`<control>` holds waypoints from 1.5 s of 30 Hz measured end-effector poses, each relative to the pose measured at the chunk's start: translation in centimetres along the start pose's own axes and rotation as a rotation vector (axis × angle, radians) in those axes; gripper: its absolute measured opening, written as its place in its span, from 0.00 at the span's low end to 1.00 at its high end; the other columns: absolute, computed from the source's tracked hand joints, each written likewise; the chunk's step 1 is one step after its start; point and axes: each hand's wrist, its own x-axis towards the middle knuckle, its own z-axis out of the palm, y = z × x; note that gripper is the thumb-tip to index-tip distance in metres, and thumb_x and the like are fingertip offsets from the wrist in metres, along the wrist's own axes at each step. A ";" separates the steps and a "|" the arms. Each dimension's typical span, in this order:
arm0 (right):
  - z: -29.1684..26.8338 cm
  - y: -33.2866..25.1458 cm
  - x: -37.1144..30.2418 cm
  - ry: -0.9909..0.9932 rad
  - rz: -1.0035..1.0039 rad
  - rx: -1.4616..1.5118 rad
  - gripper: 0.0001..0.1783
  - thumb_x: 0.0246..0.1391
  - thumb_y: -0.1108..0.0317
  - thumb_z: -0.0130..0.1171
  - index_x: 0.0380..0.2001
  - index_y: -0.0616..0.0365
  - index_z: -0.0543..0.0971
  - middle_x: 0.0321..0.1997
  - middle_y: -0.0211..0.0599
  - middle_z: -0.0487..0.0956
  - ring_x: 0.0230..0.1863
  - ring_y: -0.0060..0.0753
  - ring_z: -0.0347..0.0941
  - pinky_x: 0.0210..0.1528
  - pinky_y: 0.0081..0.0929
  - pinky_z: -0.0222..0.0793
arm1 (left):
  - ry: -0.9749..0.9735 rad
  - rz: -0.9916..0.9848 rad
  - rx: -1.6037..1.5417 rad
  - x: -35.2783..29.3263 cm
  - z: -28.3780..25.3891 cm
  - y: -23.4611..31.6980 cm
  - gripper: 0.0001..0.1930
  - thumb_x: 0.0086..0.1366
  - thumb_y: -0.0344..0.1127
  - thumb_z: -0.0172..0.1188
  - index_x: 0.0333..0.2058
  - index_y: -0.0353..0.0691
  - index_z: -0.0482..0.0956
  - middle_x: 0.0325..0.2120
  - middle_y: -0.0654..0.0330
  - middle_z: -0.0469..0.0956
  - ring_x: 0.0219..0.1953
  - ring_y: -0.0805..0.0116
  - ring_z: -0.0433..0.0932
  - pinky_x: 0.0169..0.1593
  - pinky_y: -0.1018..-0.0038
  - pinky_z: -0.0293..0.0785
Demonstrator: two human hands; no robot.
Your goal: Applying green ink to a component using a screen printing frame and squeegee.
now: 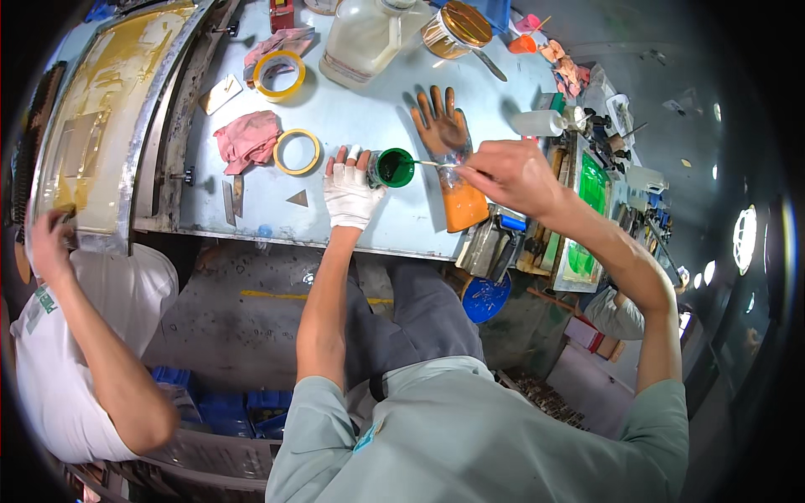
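Note:
My left hand, in a white glove with bare fingertips, is closed at the side of a small green cup and holds it tilted toward me. Dark green liquid shows inside. My right hand pinches a thin stick, pale near my fingers and green toward its tip, which reaches the cup's rim. An orange rubber glove, stained dark on its fingers, lies under and beyond the stick. Left of my left hand are a roll of tape and a small triangular blade.
Pink cloth, another tape roll, a plastic jug and an orange-brown tin stand about the blue table. At left, a co-worker's hand rests by a yellow-smeared screen frame. A green-inked screen is at right.

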 end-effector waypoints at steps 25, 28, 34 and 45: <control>1.5 0.7 -0.7 -0.022 -0.045 -0.004 0.04 0.52 0.69 0.67 0.27 0.56 0.83 0.20 0.35 0.73 0.23 0.41 0.73 0.24 0.37 0.67 | -0.035 -0.023 0.010 0.6 -0.5 0.8 0.34 0.50 0.53 0.70 0.56 0.50 0.73 0.49 0.57 0.77 0.65 0.54 0.67 0.71 0.55 0.54; -1.8 -0.5 -1.8 -0.022 0.085 0.025 0.11 0.55 0.61 0.65 0.23 0.53 0.78 0.22 0.34 0.73 0.26 0.43 0.75 0.26 0.38 0.70 | 0.003 0.008 0.013 0.6 -0.7 0.7 0.35 0.49 0.53 0.70 0.56 0.50 0.73 0.51 0.58 0.76 0.66 0.54 0.66 0.71 0.56 0.54; 1.2 -0.2 -1.1 -0.018 -0.007 0.004 0.13 0.54 0.62 0.65 0.21 0.54 0.76 0.21 0.34 0.72 0.26 0.44 0.74 0.28 0.39 0.70 | -0.043 -0.013 0.063 0.4 -0.2 0.9 0.36 0.49 0.54 0.70 0.57 0.48 0.73 0.51 0.58 0.76 0.66 0.54 0.65 0.71 0.54 0.53; 1.7 -0.5 -1.4 -0.065 0.062 -0.031 0.15 0.57 0.58 0.64 0.20 0.53 0.77 0.21 0.35 0.75 0.25 0.45 0.75 0.27 0.40 0.69 | 0.006 -0.011 0.039 0.2 -0.2 0.5 0.37 0.48 0.53 0.71 0.57 0.48 0.73 0.49 0.59 0.76 0.66 0.55 0.66 0.72 0.56 0.54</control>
